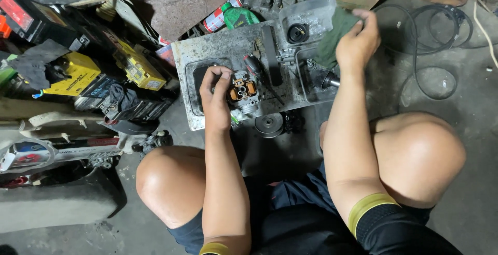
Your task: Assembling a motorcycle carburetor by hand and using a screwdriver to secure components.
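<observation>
I squat over a grimy metal tray (pixel 207 53) on the floor. My left hand (pixel 215 97) grips a small metal carburettor (pixel 244 93) with orange float parts, resting on the tray. Farther back on the right, my right hand (pixel 358 40) holds a dark green rag (pixel 334 32) at the edge of a clear plastic container (pixel 311 14). A screwdriver with a red and black handle (pixel 254 67) lies on the tray just beyond the carburettor.
A metal pulley disc (pixel 268 124) lies at the tray's near edge. Yellow and black battery boxes (pixel 78 73) crowd the left. A green oil bottle (pixel 239 15) and spray can (pixel 218 19) stand behind the tray. Black cables (pixel 436 42) loop on the concrete at right.
</observation>
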